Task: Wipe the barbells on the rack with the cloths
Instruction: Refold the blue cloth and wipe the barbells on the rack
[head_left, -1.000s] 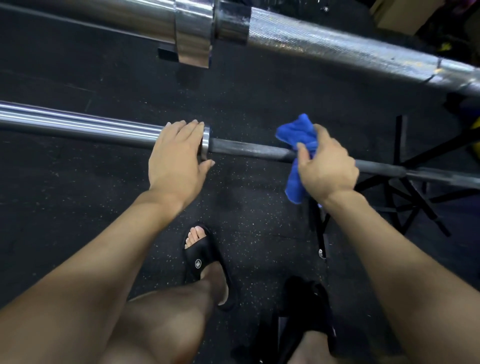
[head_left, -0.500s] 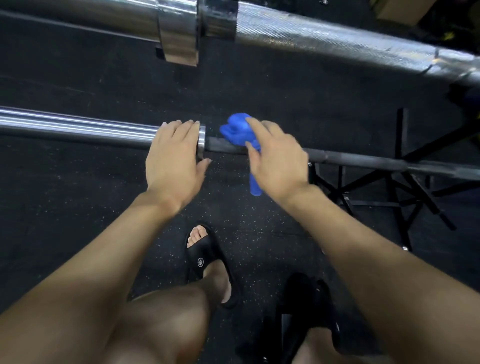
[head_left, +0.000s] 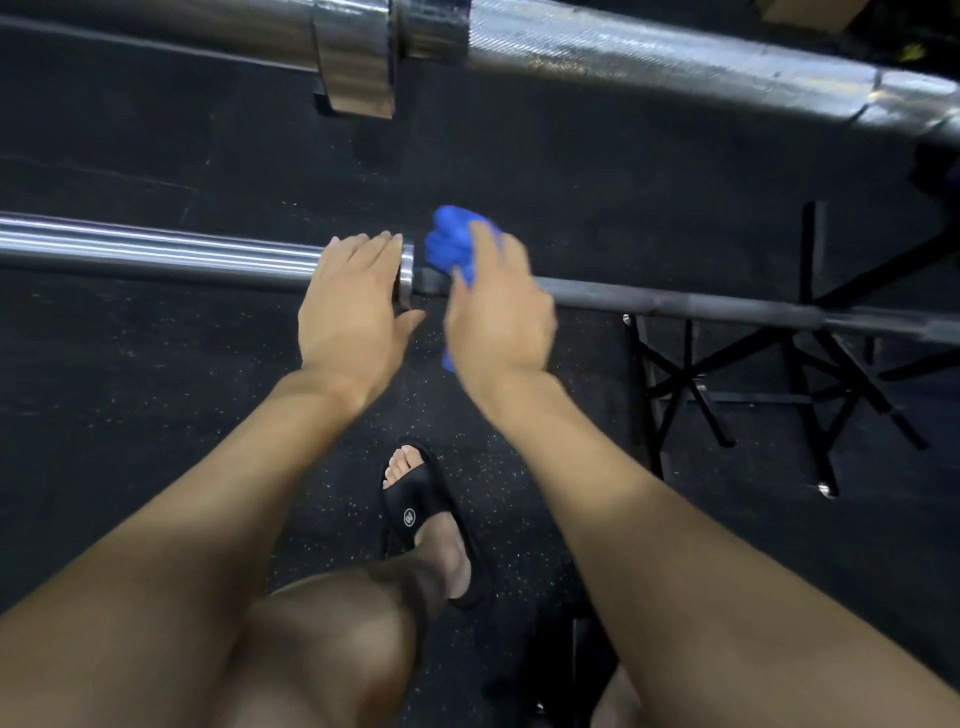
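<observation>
The left hand (head_left: 356, 306) is lying flat, fingers straight, on the lower barbell (head_left: 156, 254) just beside its collar (head_left: 405, 273). The right hand (head_left: 498, 312) is gripping the blue cloth (head_left: 449, 241) against the dark shaft right of that collar. Soft, light cloth; stiff, heavy-looking bar, best wiped wrapped around.

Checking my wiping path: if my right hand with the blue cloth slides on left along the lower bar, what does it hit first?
Probably the shiny steel collar at the end of the chrome sleeve. The right hand, holding the crumpled blue cloth, is already close beside it; the left hand lies just beyond.
</observation>
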